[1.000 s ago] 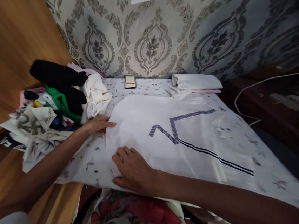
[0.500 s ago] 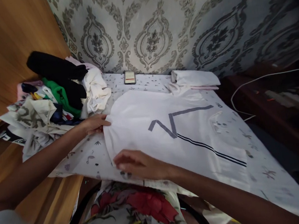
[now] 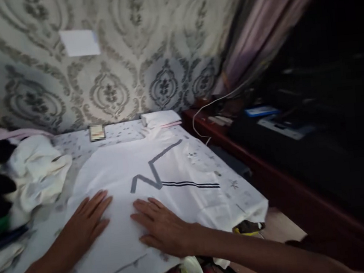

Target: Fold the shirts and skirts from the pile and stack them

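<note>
Rests left hand and right hand palm-down on a striped white garment, laid over a patterned cloth. Has crumpled clothes heaped at left, folded fabric near the wall, a small card between.

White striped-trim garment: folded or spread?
Spread: the white garment lies flat on the printed sheet, striped trim exposed, with the left hand and right hand laid on it. Tucked-under edges: cannot tell.

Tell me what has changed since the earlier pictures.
The left hand has let go of the edge of the white garment and lies spread on it. The right hand has moved rightward, nearer the striped band. The view swung right. The folded cloth and small square item stayed put.
</note>
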The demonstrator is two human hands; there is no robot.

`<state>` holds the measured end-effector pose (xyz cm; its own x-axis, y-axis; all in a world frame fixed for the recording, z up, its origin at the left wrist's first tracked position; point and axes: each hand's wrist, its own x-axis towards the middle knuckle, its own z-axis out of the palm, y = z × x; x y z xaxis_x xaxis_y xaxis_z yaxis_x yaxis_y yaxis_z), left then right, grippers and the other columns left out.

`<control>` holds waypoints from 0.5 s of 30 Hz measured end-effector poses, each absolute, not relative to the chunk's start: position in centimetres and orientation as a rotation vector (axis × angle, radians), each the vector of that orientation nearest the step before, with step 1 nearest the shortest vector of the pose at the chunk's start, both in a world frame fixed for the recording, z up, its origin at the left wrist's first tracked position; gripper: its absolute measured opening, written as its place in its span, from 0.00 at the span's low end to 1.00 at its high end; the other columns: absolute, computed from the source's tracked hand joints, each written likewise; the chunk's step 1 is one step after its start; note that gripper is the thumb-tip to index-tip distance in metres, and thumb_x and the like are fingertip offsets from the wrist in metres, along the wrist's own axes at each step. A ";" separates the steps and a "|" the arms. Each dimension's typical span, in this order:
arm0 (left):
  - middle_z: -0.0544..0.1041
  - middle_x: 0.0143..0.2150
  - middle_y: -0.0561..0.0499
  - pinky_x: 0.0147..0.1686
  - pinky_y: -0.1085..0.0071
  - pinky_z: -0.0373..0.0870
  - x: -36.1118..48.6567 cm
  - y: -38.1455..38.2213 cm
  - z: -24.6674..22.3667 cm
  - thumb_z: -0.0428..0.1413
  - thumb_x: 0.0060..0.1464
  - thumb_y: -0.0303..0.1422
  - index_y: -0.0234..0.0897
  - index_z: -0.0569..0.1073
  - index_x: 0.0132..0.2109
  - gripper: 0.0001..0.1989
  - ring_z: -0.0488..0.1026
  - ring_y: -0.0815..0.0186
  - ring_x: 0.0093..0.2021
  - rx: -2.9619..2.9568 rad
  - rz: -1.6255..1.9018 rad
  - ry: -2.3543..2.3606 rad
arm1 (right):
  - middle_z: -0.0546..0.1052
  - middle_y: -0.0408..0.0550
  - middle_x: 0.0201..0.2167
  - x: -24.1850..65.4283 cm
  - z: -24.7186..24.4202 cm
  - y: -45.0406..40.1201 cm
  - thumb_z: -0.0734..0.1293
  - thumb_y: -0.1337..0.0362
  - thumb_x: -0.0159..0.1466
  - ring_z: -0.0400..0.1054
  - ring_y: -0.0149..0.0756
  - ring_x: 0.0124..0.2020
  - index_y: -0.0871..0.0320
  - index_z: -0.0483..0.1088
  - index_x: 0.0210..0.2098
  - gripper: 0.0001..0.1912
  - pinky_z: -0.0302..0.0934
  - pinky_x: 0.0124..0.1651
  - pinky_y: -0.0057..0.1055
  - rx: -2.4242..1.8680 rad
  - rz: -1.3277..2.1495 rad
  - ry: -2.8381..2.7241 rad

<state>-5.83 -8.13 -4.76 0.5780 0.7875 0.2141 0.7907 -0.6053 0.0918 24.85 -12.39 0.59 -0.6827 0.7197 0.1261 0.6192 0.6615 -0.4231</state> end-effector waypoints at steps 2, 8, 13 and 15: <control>0.60 0.71 0.54 0.66 0.50 0.60 -6.3 -6.8 -5.8 0.47 0.64 0.44 0.58 0.56 0.70 0.29 0.60 0.53 0.69 -2.760 -0.338 -1.358 | 0.65 0.53 0.66 27.9 0.4 -12.3 0.69 0.66 0.64 0.58 0.49 0.67 0.53 0.66 0.63 0.28 0.50 0.72 0.43 -1.244 0.394 -2.520; 0.52 0.74 0.52 0.67 0.49 0.57 -1.9 -2.8 -3.9 0.47 0.65 0.46 0.55 0.53 0.72 0.30 0.55 0.54 0.71 -2.863 -0.198 -1.290 | 0.65 0.62 0.65 37.6 -2.6 -12.9 0.61 0.63 0.69 0.58 0.49 0.67 0.59 0.67 0.61 0.22 0.57 0.66 0.54 -1.629 0.018 -2.245; 0.56 0.73 0.48 0.70 0.50 0.49 8.4 2.0 -1.7 0.43 0.66 0.47 0.47 0.61 0.69 0.27 0.52 0.55 0.72 -3.106 -0.136 -1.154 | 0.68 0.64 0.61 41.9 -4.8 -15.5 0.60 0.57 0.70 0.62 0.54 0.62 0.61 0.65 0.61 0.23 0.61 0.60 0.56 -1.889 -0.204 -1.832; 0.60 0.72 0.49 0.69 0.53 0.50 13.1 4.5 -0.8 0.41 0.67 0.46 0.47 0.64 0.67 0.25 0.56 0.57 0.71 -3.217 -0.145 -1.068 | 0.70 0.64 0.57 42.4 -4.9 -16.0 0.61 0.55 0.69 0.63 0.55 0.59 0.61 0.66 0.57 0.22 0.61 0.58 0.56 -1.948 -0.236 -1.734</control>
